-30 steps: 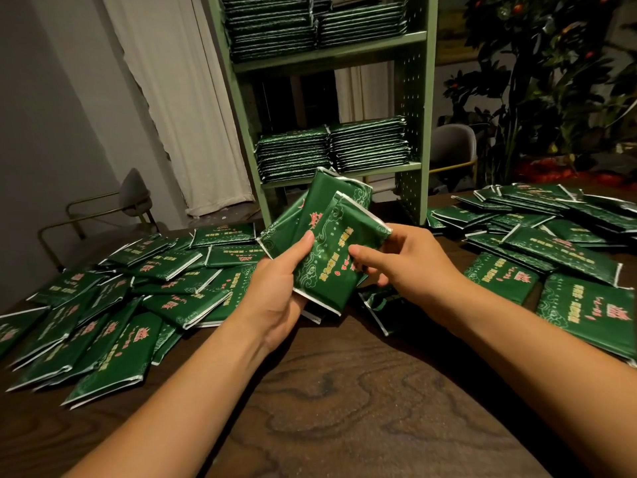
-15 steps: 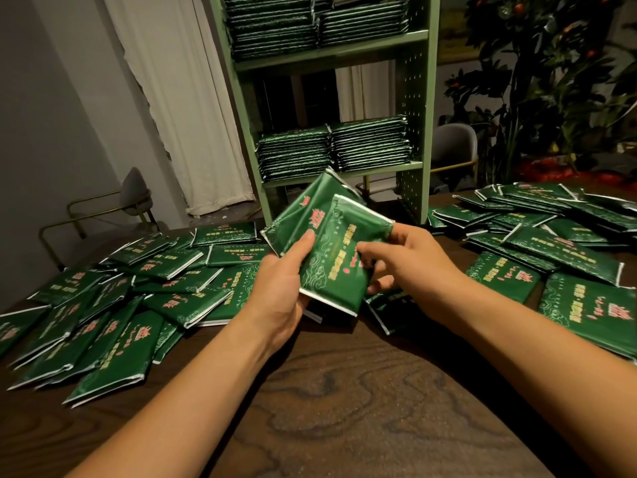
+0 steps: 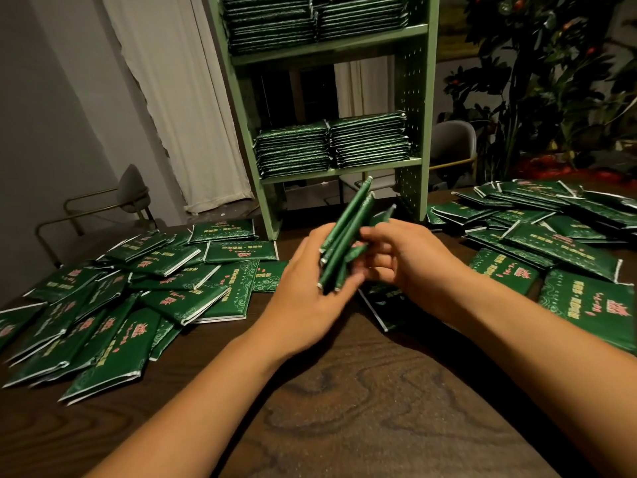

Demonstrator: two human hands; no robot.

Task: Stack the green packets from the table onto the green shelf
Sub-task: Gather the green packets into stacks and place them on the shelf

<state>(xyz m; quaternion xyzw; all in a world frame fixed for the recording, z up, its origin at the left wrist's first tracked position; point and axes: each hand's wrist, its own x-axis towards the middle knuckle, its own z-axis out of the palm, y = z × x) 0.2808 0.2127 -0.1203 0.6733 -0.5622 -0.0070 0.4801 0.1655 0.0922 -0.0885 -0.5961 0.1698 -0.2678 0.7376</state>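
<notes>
Both hands meet above the dark wooden table (image 3: 344,408) and grip a small bundle of green packets (image 3: 344,236), held edge-on and tilted. Left hand (image 3: 310,291) clasps the bundle from the left side, and right hand (image 3: 403,263) pinches it from the right. More packets lie scattered left (image 3: 144,298) and right (image 3: 551,243). Behind stands the green shelf (image 3: 413,132), carrying neat stacks (image 3: 331,146).

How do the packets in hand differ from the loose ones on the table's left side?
The held packets stand on edge, so only their thin sides show; the loose packets lie flat with printed faces up. The held ones are squared together between the left hand and right hand; the loose ones sprawl overlapping at mixed angles. Both are the same green.
</notes>
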